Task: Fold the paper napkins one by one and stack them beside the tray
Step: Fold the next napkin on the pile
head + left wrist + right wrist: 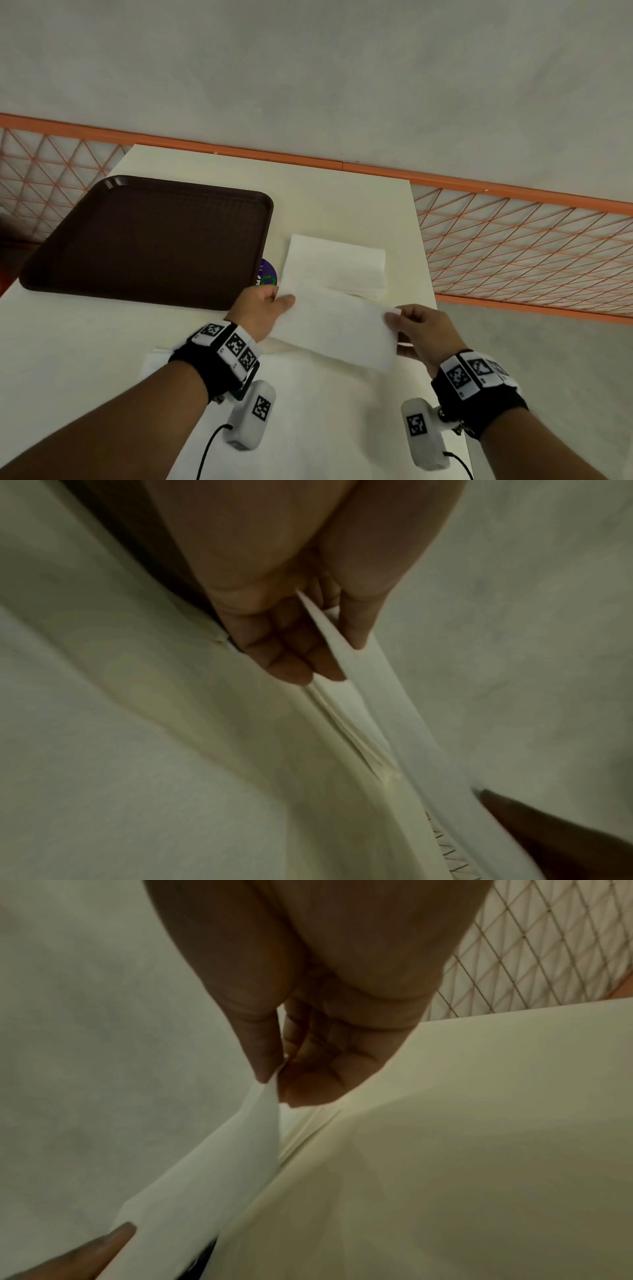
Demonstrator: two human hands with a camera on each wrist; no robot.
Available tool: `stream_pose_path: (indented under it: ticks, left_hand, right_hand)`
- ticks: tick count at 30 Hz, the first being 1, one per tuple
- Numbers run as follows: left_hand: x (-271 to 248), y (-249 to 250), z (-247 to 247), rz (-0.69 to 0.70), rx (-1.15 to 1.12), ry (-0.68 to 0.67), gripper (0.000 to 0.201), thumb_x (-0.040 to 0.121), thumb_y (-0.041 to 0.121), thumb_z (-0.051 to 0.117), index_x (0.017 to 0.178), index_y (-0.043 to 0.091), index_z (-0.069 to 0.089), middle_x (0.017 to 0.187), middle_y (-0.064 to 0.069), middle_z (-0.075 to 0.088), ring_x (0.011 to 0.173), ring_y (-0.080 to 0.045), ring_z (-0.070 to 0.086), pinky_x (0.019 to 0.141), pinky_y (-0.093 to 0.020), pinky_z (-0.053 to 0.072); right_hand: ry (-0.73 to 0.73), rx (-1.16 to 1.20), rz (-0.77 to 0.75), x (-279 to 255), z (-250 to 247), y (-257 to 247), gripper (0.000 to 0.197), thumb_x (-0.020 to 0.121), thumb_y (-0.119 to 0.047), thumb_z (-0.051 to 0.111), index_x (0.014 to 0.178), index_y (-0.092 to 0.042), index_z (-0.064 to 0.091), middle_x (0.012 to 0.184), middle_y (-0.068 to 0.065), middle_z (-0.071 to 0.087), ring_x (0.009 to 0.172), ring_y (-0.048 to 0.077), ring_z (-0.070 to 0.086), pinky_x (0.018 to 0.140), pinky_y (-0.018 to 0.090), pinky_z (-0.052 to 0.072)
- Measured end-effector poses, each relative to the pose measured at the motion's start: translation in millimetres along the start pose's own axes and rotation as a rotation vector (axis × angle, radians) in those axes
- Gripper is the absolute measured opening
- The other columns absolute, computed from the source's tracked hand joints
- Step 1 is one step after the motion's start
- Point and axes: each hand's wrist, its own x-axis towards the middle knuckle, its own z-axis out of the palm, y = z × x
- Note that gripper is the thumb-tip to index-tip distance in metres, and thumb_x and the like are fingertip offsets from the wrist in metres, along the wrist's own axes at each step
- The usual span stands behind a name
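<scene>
A folded white paper napkin (337, 327) is held above the table between both hands. My left hand (263, 306) pinches its left end between thumb and fingers (291, 647). My right hand (416, 329) pinches its right end between thumb and fingers (308, 1080). Just beyond it, a stack of folded white napkins (337, 265) lies on the table to the right of the brown tray (147, 240). More white napkin paper (154, 359) lies on the table under my left wrist, mostly hidden. The held napkin appears edge-on in the left wrist view (373, 696) and right wrist view (219, 1167).
The cream table (342, 192) ends on the right near my right hand, at about (433, 274). An orange rail with mesh (513, 240) runs behind and to the right. A purple sticker (267, 272) shows between tray and stack. Wrist camera cables hang below my forearms.
</scene>
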Motion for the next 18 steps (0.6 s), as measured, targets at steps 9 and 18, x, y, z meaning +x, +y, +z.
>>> stream_pose_path:
  ticks: [9, 18]
  left_hand:
    - [64.5, 43.0, 7.7, 0.092, 0.295, 0.176, 0.042, 0.09, 0.026, 0.062, 0.056, 0.01, 0.045, 0.053, 0.0, 0.04, 0.051, -0.016, 0.038, 0.051, -0.026, 0.031]
    - [114.4, 51.3, 16.9, 0.036, 0.525, 0.207, 0.032, 0.088, 0.032, 0.061, 0.065, 0.011, 0.054, 0.065, -0.007, 0.054, 0.067, -0.026, 0.052, 0.063, -0.033, 0.044]
  right_hand:
    - [0.142, -0.233, -0.15, 78.2, 7.6, -43.2, 0.007, 0.088, -0.011, 0.067, 0.081, -0.009, 0.068, 0.087, 0.012, 0.072, 0.081, 0.029, 0.07, 0.07, 0.041, 0.061]
    - [0.235, -0.492, -0.187, 140.0, 11.7, -56.4, 0.009, 0.082, -0.023, 0.073, 0.087, -0.017, 0.07, 0.082, 0.003, 0.071, 0.073, 0.025, 0.07, 0.073, 0.038, 0.06]
